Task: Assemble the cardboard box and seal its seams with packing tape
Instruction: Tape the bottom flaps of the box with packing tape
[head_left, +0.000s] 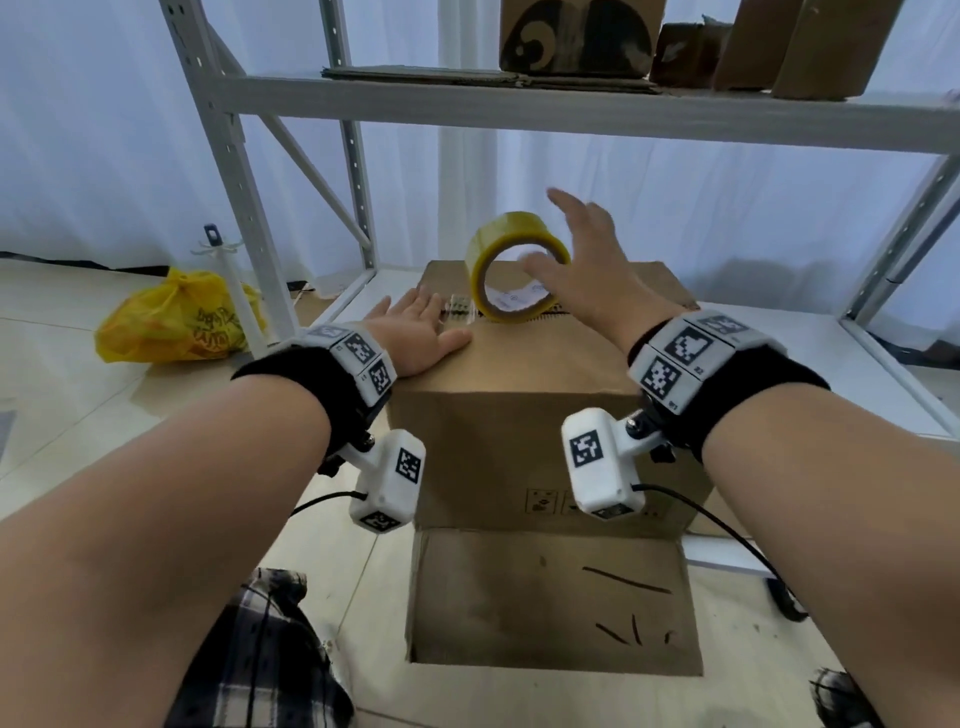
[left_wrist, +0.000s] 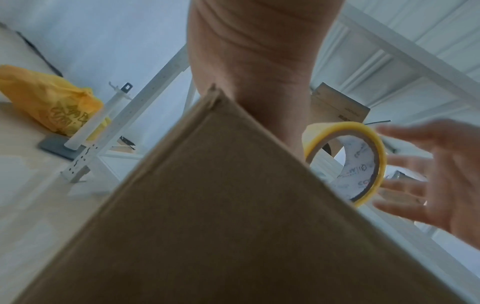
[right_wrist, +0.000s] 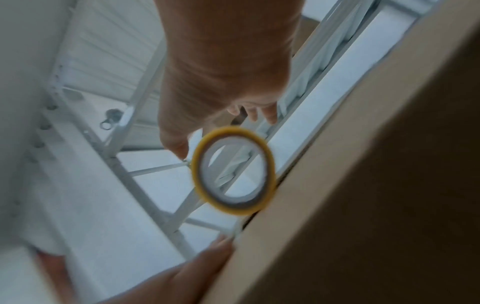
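Observation:
A brown cardboard box (head_left: 519, 441) stands on the floor with its top flaps folded shut; one bottom flap (head_left: 550, 597) lies open towards me. A yellow roll of packing tape (head_left: 511, 228) stands on edge on the box top, over the middle seam. My left hand (head_left: 415, 332) lies flat on the top's left part, fingers straight. My right hand (head_left: 587, 265) hovers right of the roll with spread fingers, its thumb at the roll's side. The left wrist view shows the box corner (left_wrist: 207, 205), the roll (left_wrist: 363, 164) and my right hand (left_wrist: 441, 181). The right wrist view, blurred, shows the roll (right_wrist: 196, 174).
A white metal shelf rack (head_left: 571, 104) stands right behind the box, with cardboard boxes (head_left: 576, 36) and flat cardboard on its upper shelf. A yellow plastic bag (head_left: 176, 317) and a white stand (head_left: 234, 280) sit on the floor at the left.

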